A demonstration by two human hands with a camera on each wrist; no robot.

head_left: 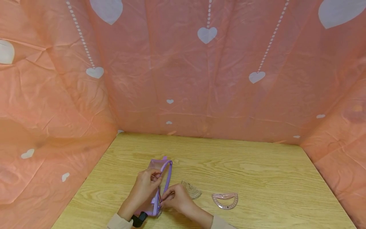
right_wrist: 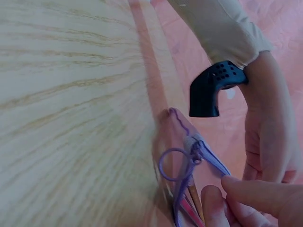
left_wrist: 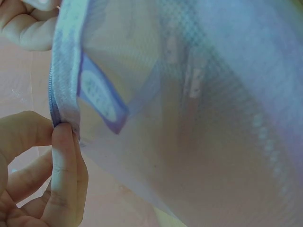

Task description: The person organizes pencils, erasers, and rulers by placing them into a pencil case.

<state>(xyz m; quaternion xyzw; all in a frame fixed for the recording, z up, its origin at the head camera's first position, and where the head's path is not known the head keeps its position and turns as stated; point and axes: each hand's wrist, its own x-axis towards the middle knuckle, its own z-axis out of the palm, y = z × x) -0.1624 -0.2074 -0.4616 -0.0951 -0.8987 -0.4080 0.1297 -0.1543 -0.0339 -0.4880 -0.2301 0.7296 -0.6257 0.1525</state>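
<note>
A purple mesh pencil case (head_left: 167,181) lies on the table with its zipped mouth spread. My left hand (head_left: 147,184) pinches the zipper band along one side, thumb and fingers meeting on it in the left wrist view. At the near end of the mouth, my right hand (head_left: 178,198) pinches the edge with curled fingers. Slim pencil-like sticks, one pink (right_wrist: 189,210) and one brown (right_wrist: 195,201), show inside the mouth. A purple ring pull (right_wrist: 172,164) hangs at the case's end. Through the mesh, other contents are blurred.
Right of the case, a clear protractor (head_left: 192,190) lies partly behind my right hand. Farther right rests a pinkish protractor (head_left: 225,201). The wood-grain table (head_left: 257,171) is bordered by pink cloth walls (head_left: 183,79) with white hearts.
</note>
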